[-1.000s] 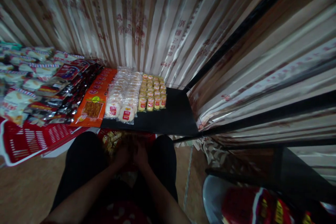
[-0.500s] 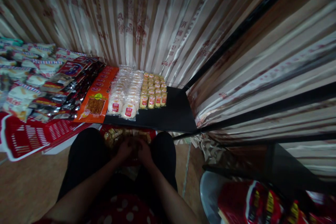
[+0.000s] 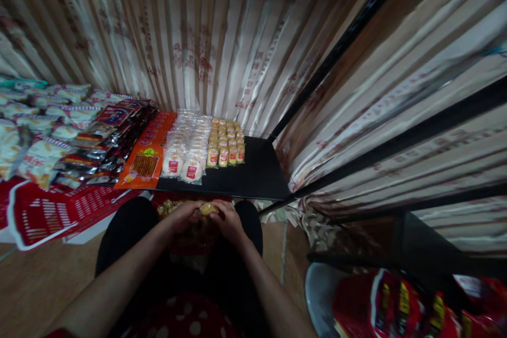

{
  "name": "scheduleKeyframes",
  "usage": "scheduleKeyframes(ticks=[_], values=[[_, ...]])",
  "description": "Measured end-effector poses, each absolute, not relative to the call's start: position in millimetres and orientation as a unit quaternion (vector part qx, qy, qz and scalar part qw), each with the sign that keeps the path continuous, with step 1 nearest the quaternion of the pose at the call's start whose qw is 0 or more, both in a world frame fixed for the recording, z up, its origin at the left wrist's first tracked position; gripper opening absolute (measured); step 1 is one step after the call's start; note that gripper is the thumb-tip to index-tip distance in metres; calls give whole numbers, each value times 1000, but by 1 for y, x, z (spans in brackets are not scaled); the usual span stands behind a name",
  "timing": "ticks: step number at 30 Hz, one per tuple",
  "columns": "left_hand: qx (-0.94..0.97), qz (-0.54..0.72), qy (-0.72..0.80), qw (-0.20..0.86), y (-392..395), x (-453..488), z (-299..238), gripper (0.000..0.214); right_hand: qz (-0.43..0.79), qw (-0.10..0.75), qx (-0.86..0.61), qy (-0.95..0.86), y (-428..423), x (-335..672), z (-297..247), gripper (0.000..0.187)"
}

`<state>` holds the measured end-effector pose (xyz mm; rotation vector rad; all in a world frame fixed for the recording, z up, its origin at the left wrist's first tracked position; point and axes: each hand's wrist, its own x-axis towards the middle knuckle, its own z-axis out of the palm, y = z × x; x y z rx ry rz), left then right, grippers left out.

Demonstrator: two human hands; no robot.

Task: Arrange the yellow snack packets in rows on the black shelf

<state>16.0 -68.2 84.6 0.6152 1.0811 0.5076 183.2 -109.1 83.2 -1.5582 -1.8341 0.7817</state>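
Toward seven o'clock, loose wrapped pieces [image 3: 163, 207] lie beside the left hand [image 3: 184, 215], clamped on a yellow packet [image 3: 208, 208]; yellow snack rows [image 3: 223, 157] stand at one o'clock from it; the right hand [image 3: 229, 219] grips the packet's other side.

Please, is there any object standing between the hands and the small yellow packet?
Nothing visible: the small yellow packet is at the fingers, between the left hand and the right hand. Other yellow packets lie left of it, out of the way.
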Motion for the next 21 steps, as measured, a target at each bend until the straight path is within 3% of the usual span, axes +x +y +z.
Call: scheduleKeyframes(ticks=[7,11,18,21], values=[[234,230,455,828,-61,28,114,30,448,388,-566,-573,-105,191,95,31],[256,221,462,820,-56,30,119,33,467,424,-563,-534,-102,194,106,32],[421,273,447,741,-55,29,131,42,376,334,-579,-642,-94,218,137,25],[443,287,421,737,-58,36,132,38,426,370,-559,-608,-87,223,146,39]])
